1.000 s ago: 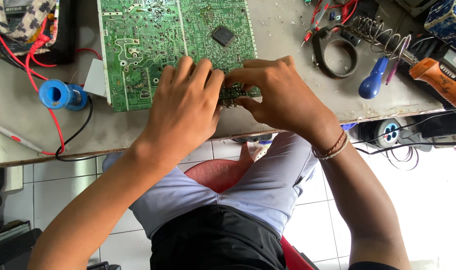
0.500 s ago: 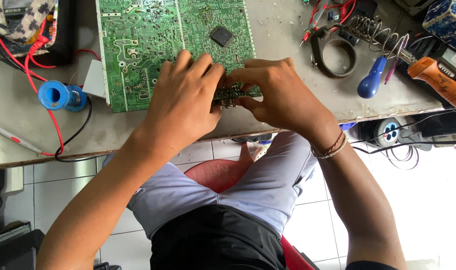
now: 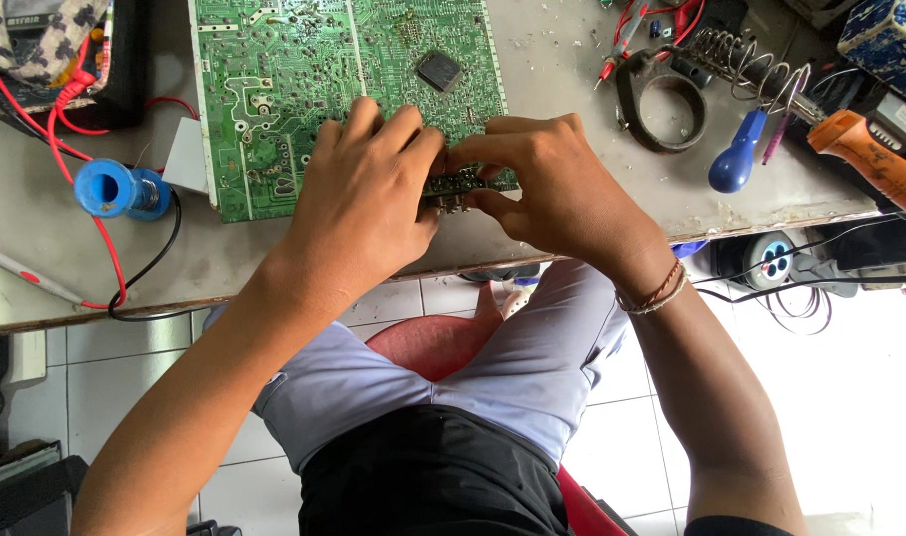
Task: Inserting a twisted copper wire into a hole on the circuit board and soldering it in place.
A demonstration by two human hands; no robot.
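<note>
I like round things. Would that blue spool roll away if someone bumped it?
Probably yes. The blue spool lies on its side on the table, so its round rims could likely roll. It looks small and light, so a nudge might move it easily. The black wire curving beside it might stop it.

One green circuit board at 12 o'clock; one blue solder spool at 9; two hands; one blue-handled screwdriver, one orange-handled tool at 2.
</note>
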